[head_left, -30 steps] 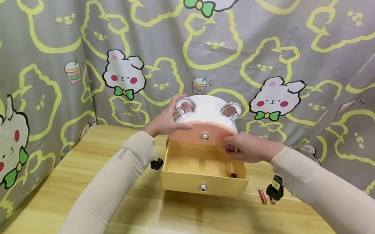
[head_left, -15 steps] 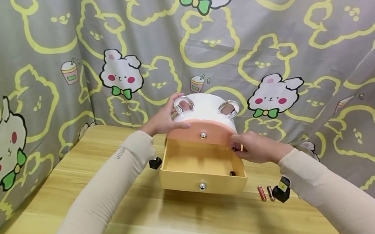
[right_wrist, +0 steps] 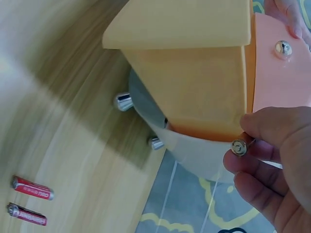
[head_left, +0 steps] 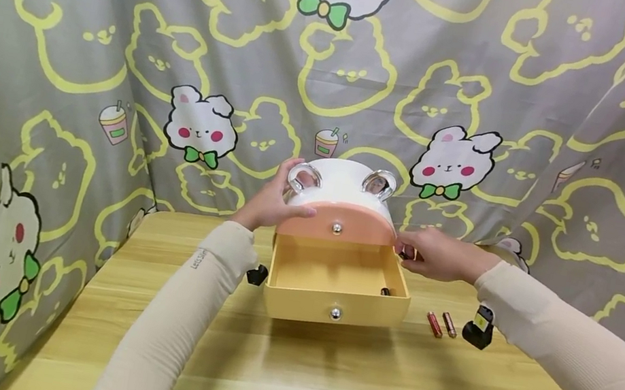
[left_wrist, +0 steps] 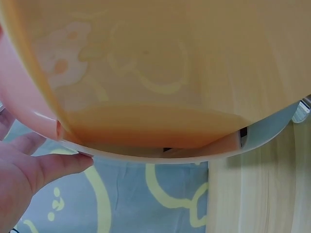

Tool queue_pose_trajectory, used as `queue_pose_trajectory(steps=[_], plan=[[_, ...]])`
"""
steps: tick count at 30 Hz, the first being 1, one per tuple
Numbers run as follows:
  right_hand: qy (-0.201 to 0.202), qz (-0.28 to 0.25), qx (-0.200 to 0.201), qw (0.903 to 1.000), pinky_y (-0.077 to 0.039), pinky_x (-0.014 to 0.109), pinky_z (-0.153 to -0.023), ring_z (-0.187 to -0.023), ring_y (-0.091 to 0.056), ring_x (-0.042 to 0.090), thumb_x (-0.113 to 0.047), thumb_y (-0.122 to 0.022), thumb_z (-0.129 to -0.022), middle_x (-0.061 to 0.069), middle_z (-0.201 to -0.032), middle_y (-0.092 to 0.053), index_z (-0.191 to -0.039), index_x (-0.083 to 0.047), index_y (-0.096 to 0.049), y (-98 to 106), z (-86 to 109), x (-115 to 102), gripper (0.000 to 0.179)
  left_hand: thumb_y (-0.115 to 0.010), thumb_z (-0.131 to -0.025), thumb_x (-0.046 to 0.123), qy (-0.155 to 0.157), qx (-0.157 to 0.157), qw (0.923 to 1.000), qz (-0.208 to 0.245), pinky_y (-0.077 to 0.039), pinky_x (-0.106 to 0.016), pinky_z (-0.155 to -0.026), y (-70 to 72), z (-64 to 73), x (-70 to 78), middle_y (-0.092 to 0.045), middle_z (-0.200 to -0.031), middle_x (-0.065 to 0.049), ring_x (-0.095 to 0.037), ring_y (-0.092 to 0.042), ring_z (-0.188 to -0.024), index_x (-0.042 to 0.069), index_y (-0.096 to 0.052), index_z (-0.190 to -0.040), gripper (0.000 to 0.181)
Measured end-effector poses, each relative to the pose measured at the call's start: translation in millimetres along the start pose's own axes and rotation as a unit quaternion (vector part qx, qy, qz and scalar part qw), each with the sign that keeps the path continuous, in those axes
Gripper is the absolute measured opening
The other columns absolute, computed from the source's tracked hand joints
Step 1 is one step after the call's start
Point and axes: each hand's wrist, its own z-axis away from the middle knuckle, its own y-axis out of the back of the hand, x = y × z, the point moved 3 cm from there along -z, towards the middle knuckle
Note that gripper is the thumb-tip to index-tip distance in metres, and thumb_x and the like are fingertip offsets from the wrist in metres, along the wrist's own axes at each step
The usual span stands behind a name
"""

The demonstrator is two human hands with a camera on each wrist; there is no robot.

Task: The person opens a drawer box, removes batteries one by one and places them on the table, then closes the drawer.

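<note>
A small drawer box with a white body [head_left: 340, 179] and silver ear loops stands on the table. Its upper drawer front [head_left: 320, 220] is peach, and the yellow lower drawer [head_left: 303, 305] is pulled out. My left hand [head_left: 271, 200] holds the box's left side, thumb on the peach front. Beside the box's right edge, my right hand [head_left: 439, 254] pinches a battery [right_wrist: 238, 147], its round metal end facing the right wrist camera; the rest is hidden by fingers. A small dark cylinder [head_left: 386, 291] lies in the lower drawer's right side.
Two red batteries, a left one [head_left: 435, 324] and a right one [head_left: 449, 324], lie on the wooden table [head_left: 317, 389] right of the drawer. Silver feet [right_wrist: 123, 101] show under the box. A patterned curtain [head_left: 286, 53] hangs behind and beside the table.
My right hand has moved a little to the right, off the peach drawer front to beside the box, with the battery still pinched. My left hand keeps its hold.
</note>
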Motion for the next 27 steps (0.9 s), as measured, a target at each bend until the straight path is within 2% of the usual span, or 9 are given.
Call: queue_pose_trajectory(steps=[8,12,19,27], plan=[[-0.025,-0.005,0.001,0.9997,-0.047,0.025,-0.056,-0.060,-0.050,0.003,0.001,-0.069,-0.083,-0.009,-0.073,-0.055,-0.091,-0.009,-0.060,-4.5,10.6,8.3,0.015,-0.086,-0.072,0.034,-0.006,0.003,1.0000,0.000,-0.026,-0.052,-0.109,0.5,-2.3,0.3,-0.034,-0.151,-0.009,-0.035,-0.034,-0.136,0.032,-0.016,-0.151,0.106],[-0.045,-0.012,-0.001,0.9989,-0.049,0.025,-0.058,-0.061,-0.051,0.002,-0.001,-0.069,-0.084,-0.009,-0.074,-0.056,-0.091,-0.011,-0.060,-10.6,15.9,15.2,0.015,-0.086,-0.071,0.037,0.000,0.003,1.0000,-0.006,-0.025,-0.052,-0.110,0.1,-0.5,0.0,-0.033,-0.152,-0.009,-0.035,-0.034,-0.137,0.033,-0.016,-0.151,0.106],[-0.056,-0.025,0.013,0.9980,-0.049,0.025,-0.057,-0.061,-0.052,0.002,-0.001,-0.070,-0.083,-0.009,-0.074,-0.058,-0.092,-0.009,-0.061,-23.0,24.0,25.8,0.015,-0.086,-0.071,0.036,0.003,0.006,1.0000,-0.006,-0.025,-0.051,-0.110,-0.3,2.7,-0.9,-0.032,-0.152,-0.010,-0.036,-0.034,-0.136,0.031,-0.016,-0.151,0.106],[-0.085,-0.041,0.001,0.9955,-0.049,0.026,-0.058,-0.062,-0.053,0.003,-0.002,-0.068,-0.086,-0.009,-0.073,-0.057,-0.092,-0.009,-0.060,-33.3,32.8,35.3,0.012,-0.086,-0.072,0.035,0.003,0.005,1.0000,-0.004,-0.025,-0.053,-0.109,-0.1,1.8,-0.7,-0.034,-0.151,-0.010,-0.035,-0.034,-0.136,0.033,-0.016,-0.151,0.106]])
